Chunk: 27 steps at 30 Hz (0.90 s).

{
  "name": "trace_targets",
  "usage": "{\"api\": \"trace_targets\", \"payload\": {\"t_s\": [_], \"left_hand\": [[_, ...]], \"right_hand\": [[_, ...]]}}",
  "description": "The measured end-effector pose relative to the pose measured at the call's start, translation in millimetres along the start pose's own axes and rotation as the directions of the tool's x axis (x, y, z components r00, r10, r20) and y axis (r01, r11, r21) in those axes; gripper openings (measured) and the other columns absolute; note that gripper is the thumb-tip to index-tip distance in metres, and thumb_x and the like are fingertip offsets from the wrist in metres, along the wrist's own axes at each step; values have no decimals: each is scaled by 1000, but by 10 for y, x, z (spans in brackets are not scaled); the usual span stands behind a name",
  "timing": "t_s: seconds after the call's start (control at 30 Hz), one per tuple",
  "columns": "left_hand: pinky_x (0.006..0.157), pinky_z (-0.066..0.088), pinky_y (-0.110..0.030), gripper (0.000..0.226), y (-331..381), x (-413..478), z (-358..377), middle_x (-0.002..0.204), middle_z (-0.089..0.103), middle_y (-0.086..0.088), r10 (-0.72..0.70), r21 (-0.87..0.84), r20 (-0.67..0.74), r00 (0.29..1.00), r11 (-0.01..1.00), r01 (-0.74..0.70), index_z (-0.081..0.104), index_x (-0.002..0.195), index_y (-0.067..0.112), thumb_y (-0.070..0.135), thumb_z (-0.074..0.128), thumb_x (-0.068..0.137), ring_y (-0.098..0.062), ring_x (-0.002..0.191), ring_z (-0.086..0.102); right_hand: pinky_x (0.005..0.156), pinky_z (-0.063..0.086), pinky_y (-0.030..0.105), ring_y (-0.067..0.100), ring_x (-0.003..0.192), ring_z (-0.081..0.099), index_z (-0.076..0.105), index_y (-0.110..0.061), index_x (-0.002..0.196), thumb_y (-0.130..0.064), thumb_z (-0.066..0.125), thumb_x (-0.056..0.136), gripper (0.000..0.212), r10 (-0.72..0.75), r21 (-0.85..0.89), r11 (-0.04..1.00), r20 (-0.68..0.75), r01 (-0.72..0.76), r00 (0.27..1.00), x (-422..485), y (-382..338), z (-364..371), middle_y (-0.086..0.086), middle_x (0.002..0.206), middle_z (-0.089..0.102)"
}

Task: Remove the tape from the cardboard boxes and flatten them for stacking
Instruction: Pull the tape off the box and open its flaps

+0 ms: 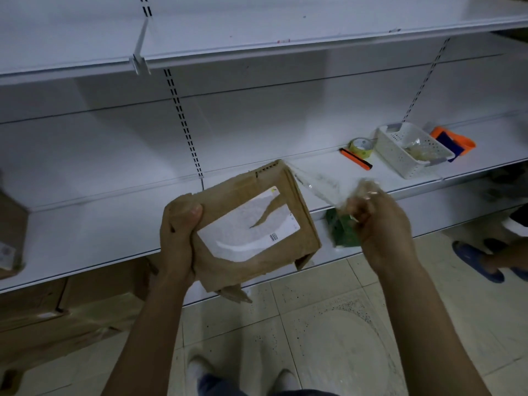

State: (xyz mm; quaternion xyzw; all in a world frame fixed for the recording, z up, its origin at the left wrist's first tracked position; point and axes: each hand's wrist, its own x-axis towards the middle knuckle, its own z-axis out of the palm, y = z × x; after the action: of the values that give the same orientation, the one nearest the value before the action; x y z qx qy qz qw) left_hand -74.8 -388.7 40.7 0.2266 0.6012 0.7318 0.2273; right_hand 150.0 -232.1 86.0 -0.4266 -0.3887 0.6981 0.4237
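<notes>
A small brown cardboard box (274, 178) with a torn white shipping label (248, 224) is held in front of the white shelf. My left hand (178, 238) grips its left edge, thumb on top. A strip of clear tape (320, 184) stretches from the box's top right corner to my right hand (380, 224), which pinches the crumpled end of the strip, pulled off to the right.
On the white shelf (100, 241) lie an orange cutter (355, 159), a tape roll (361, 148), a white basket (400, 155) holding crumpled tape, and an orange object (454, 140). Cardboard boxes (57, 315) sit under the shelf at left. Another person's blue slipper (475, 264) is at right.
</notes>
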Motion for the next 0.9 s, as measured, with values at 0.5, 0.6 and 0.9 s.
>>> {"api": "trace_targets", "payload": {"t_s": [0.5, 0.6, 0.9], "left_hand": [[102, 42, -33, 77, -12, -246, 20, 129, 41, -29, 666, 512, 349, 659, 454, -729, 45, 121, 5, 66, 59, 75, -23, 128, 41], [97, 46, -32, 72, -60, -316, 96, 137, 42, -12, 479, 499, 303, 824, 657, -565, 40, 132, 25, 63, 63, 75, -15, 123, 45], [112, -16, -54, 135, -185, -360, 807, 152, -35, -3, 131, 856, 486, 864, 127, -501, -36, 139, 28, 100, 25, 44, -21, 142, -27]], "right_hand": [[63, 51, 27, 14, 78, 68, 68, -23, 108, -54, 49, 90, 40, 79, -314, 949, 191, -15, 978, 58, 186, 77, 0, 83, 71], [57, 50, 18, 10, 76, 67, 71, -23, 87, -26, 68, 85, 4, -107, -429, 887, 164, 168, 981, 30, 224, 151, -5, 79, 71], [77, 54, 36, 16, 85, 60, 69, -11, 102, -15, 61, 90, 15, -614, -755, 434, 151, 491, 775, -102, 253, 79, 6, 97, 64]]}}
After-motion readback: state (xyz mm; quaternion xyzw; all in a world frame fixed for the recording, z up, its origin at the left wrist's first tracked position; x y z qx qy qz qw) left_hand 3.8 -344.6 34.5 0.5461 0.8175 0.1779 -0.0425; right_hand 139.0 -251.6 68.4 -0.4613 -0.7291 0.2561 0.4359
